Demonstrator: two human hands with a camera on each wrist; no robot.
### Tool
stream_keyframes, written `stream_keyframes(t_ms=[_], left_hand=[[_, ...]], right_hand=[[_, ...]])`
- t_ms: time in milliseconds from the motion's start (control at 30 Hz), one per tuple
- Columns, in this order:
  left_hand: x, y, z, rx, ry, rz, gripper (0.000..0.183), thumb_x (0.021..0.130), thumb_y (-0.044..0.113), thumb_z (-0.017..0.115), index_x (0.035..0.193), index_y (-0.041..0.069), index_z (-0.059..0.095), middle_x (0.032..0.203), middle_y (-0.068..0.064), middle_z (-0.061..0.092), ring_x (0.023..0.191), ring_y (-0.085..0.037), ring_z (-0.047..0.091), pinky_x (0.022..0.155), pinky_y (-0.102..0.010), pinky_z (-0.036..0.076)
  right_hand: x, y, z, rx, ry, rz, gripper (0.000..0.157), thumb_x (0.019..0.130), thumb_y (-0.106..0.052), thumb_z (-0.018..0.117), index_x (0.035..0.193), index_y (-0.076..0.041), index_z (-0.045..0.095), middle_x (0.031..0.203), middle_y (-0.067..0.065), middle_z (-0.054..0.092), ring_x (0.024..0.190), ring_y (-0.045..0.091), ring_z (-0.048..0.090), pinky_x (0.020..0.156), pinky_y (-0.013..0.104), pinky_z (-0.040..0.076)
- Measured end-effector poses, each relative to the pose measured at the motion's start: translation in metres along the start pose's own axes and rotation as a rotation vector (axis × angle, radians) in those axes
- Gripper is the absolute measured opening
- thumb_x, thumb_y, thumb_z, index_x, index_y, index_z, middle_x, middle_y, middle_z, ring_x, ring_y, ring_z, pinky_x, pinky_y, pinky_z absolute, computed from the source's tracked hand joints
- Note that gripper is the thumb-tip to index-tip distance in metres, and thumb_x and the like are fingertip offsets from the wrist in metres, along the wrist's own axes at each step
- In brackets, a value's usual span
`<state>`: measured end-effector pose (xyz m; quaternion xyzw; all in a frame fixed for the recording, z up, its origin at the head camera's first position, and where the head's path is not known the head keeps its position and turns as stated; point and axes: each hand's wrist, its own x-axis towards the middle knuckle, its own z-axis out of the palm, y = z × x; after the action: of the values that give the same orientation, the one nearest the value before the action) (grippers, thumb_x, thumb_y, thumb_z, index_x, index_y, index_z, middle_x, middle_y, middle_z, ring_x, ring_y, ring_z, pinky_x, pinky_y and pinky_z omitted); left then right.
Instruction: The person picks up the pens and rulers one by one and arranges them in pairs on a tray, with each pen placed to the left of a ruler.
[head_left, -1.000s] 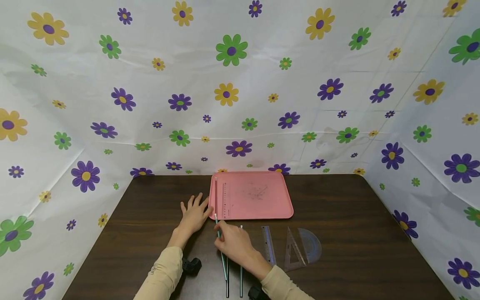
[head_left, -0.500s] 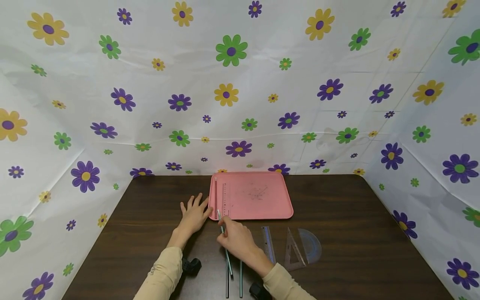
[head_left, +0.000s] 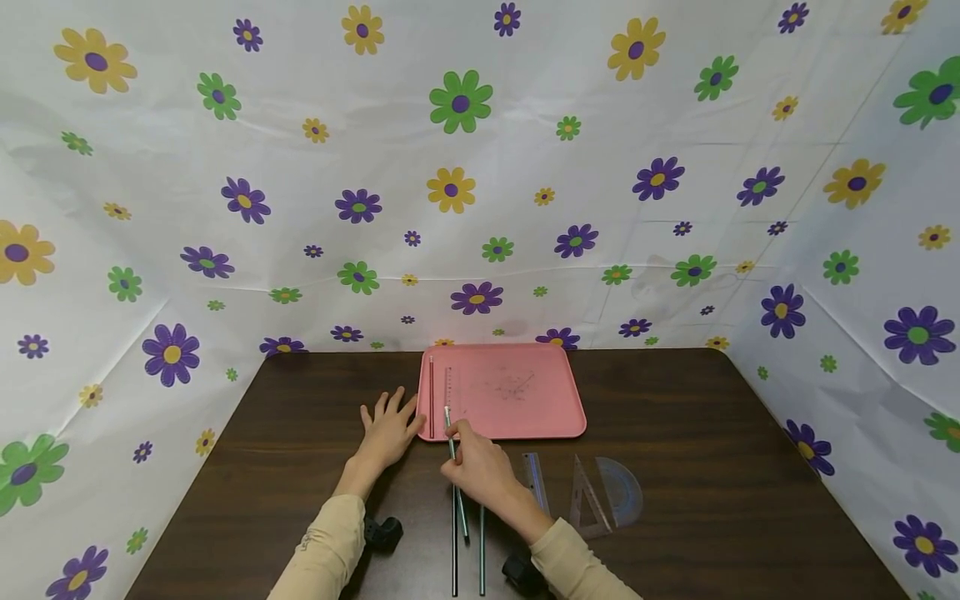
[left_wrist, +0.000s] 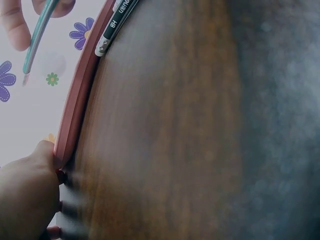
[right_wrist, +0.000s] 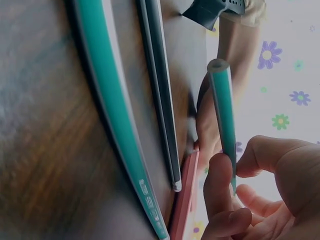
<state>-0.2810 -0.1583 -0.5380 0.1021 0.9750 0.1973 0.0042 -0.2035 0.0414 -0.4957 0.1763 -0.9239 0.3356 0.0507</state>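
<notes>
My right hand (head_left: pixel 483 475) pinches a green pencil (right_wrist: pixel 223 105) between thumb and fingers. The pencil's pale front end overlaps the near edge of the pink tray (head_left: pixel 555 417) in the head view. At the tray's front left corner rests my left hand (head_left: pixel 386 433), fingers spread, thumb at the rim (left_wrist: pixel 67 130). Inside the tray, a dark red pencil (head_left: pixel 431 396) lies along the left side beside a strip of ruler markings (head_left: pixel 448 385). On the table below are a black pencil (head_left: pixel 454 567) and another green pencil (head_left: pixel 482 558), roughly parallel.
Right of my right hand lie a clear ruler (head_left: pixel 534 479), a set square (head_left: pixel 598 500) and a clear protractor (head_left: pixel 622 493). Black wrist-worn devices (head_left: pixel 384 533) sit at both wrists. A flowered cloth (head_left: pixel 510 158) stands behind the dark wooden table (head_left: pixel 712 467).
My right hand has moved slightly right and forward with the green pencil, whose front end now overlaps the tray near the ruler markings. My left hand has stayed at the tray corner.
</notes>
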Motion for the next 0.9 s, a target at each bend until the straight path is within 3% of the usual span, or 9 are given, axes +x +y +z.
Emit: stream_keyframes(t_ms=[333,500,667,900], left_hand=[[0.000,0.001,-0.002,-0.003,-0.002,0.002,0.058,0.104,0.045,0.045,0.152,0.014,0.043,0.160,-0.023,0.027,0.147,-0.051,0.018,0.109,-0.079,0.003],[0.000,0.001,-0.001,-0.012,-0.004,0.000,0.058,0.104,0.046,0.044,0.152,0.014,0.042,0.161,-0.022,0.027,0.148,-0.051,0.017,0.109,-0.079,0.002],[0.001,0.001,-0.001,-0.008,-0.005,-0.003,0.058,0.104,0.047,0.043,0.152,0.014,0.042,0.161,-0.022,0.027,0.148,-0.050,0.017,0.110,-0.079,0.002],[0.000,0.001,-0.001,-0.012,-0.007,0.001,0.058,0.104,0.046,0.044,0.153,0.015,0.041,0.162,-0.022,0.026,0.148,-0.051,0.016,0.109,-0.079,0.001]], right_hand=[[0.009,0.008,-0.005,-0.005,-0.003,0.021,0.056,0.072,-0.012,0.070,0.126,-0.008,0.056,0.075,-0.006,0.056,0.059,0.005,0.046,0.049,0.022,0.038],[0.012,0.008,-0.008,-0.025,-0.017,0.050,0.070,0.072,-0.015,0.072,0.138,-0.007,0.051,0.092,0.004,0.056,0.066,0.011,0.047,0.053,0.024,0.039],[0.016,0.009,-0.012,0.015,-0.056,0.109,0.082,0.075,-0.013,0.076,0.149,-0.005,0.041,0.112,0.017,0.054,0.062,0.015,0.046,0.051,0.027,0.041],[0.024,0.017,-0.014,0.038,-0.069,0.123,0.087,0.075,-0.011,0.075,0.152,-0.002,0.036,0.115,0.018,0.050,0.063,0.016,0.047,0.052,0.027,0.041]])
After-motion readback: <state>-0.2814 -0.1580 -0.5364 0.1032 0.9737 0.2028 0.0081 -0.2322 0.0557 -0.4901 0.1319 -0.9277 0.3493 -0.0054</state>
